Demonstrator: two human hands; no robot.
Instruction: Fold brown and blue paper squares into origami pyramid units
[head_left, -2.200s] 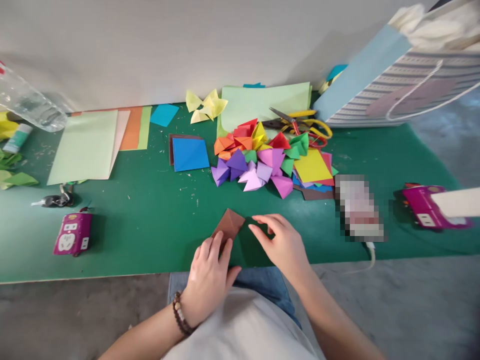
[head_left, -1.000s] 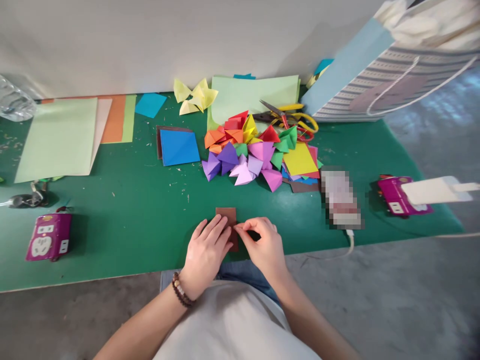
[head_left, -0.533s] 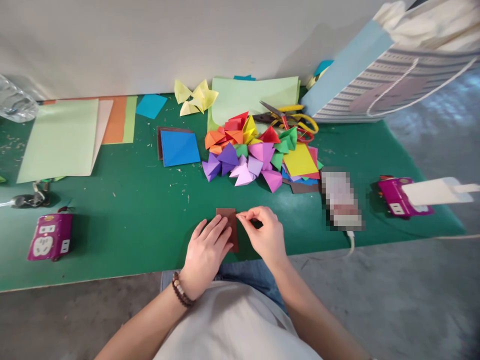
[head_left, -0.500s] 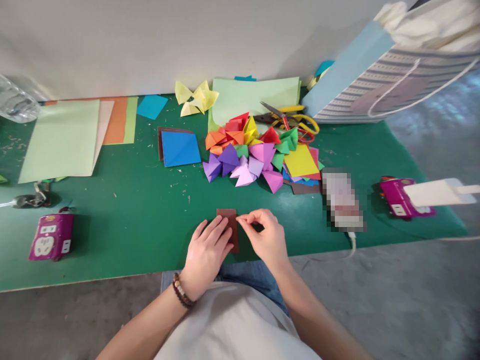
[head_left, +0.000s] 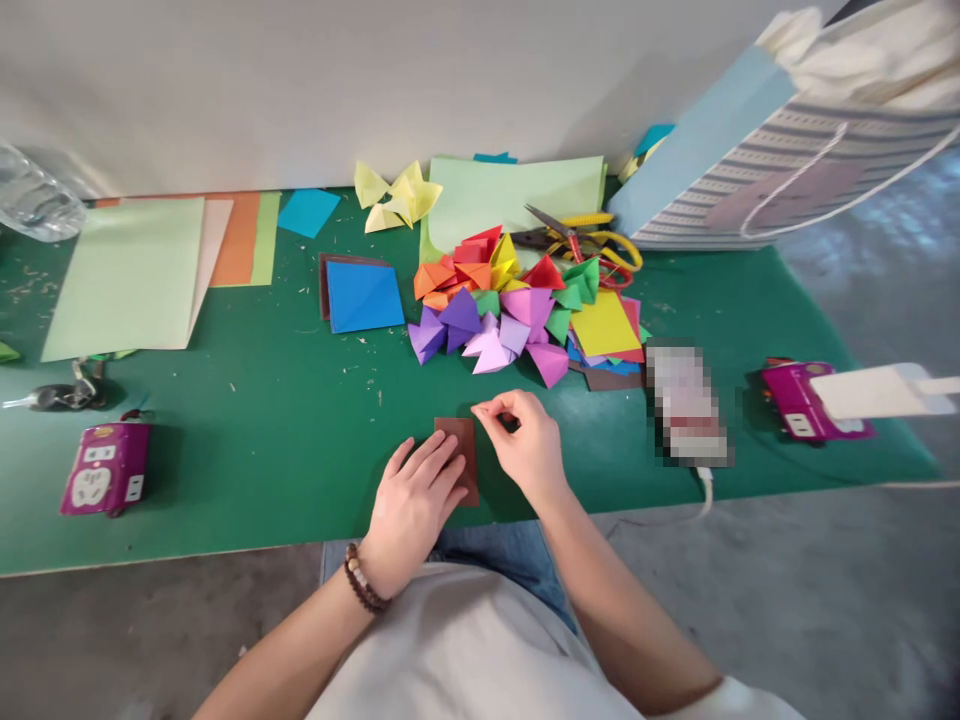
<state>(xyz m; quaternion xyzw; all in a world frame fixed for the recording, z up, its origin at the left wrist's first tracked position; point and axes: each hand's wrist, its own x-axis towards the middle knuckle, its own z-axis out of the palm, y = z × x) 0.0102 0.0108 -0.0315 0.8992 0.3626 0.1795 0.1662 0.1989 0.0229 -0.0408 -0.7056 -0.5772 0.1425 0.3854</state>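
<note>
A narrow piece of brown paper (head_left: 466,462), apparently folded, lies on the green table in front of me. My left hand (head_left: 420,488) rests flat across its left part with fingers stretched out, hiding some of it. By its upper right corner is my right hand (head_left: 519,440), with thumb and fingertips pinched together. I cannot tell whether those fingertips still touch the paper; nothing shows between them. Beyond both hands sits a heap of folded paper pieces (head_left: 491,310) in several colours.
Blue and brown square sheets (head_left: 366,298) lie left of the heap, and a yellow sheet (head_left: 602,325) tops a stack to its right. Scissors (head_left: 577,235) are behind. A blurred-out device (head_left: 686,400), purple socket blocks (head_left: 105,468) and a striped bag (head_left: 750,170) also stand around.
My right hand has slid away from me along the paper's right edge to its far corner. My left hand and the paper stay in place. The view has shifted slightly.
</note>
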